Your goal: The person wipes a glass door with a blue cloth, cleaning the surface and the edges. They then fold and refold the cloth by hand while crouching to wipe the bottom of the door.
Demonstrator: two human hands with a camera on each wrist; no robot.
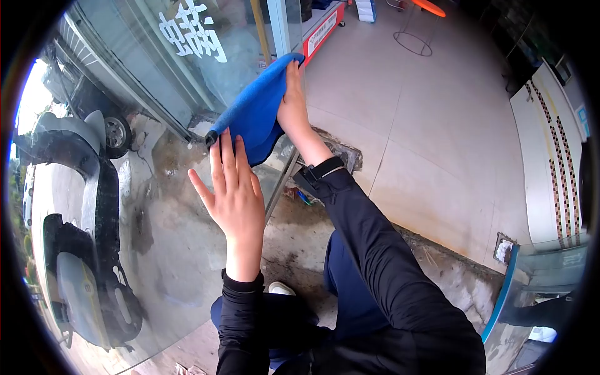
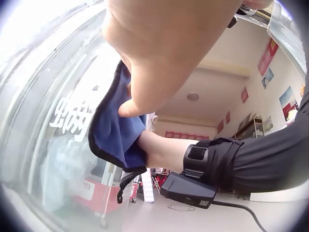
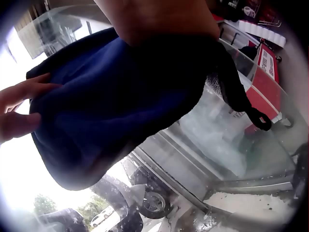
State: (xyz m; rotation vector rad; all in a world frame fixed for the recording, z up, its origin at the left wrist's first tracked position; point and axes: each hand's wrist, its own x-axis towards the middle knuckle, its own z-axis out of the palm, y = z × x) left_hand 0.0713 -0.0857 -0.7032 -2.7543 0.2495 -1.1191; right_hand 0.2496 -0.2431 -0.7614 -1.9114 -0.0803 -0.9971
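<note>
A blue cloth (image 1: 256, 112) with black edging lies up against the glass panel (image 1: 165, 250), slanting from lower left to upper right in the head view. My left hand (image 1: 234, 200) touches its lower left part, fingers extended and thumb held apart. At the cloth's upper right end is my right hand (image 1: 294, 103), its fingers lying straight along the fabric. A black loop (image 3: 260, 119) hangs from one corner in the right wrist view. From the left wrist, the left thumb (image 2: 129, 109) shows in front of the cloth, while the right fingertips are hidden behind it.
White lettering (image 1: 192, 31) marks the glass, and a scooter (image 1: 94, 294) stands beyond it. A raised stone threshold (image 1: 437, 262) edges the tiled floor (image 1: 431, 162). An orange stool (image 1: 428, 7) and a white cabinet (image 1: 537, 162) are inside. Another blue-edged glass panel (image 1: 500, 300) stands at right.
</note>
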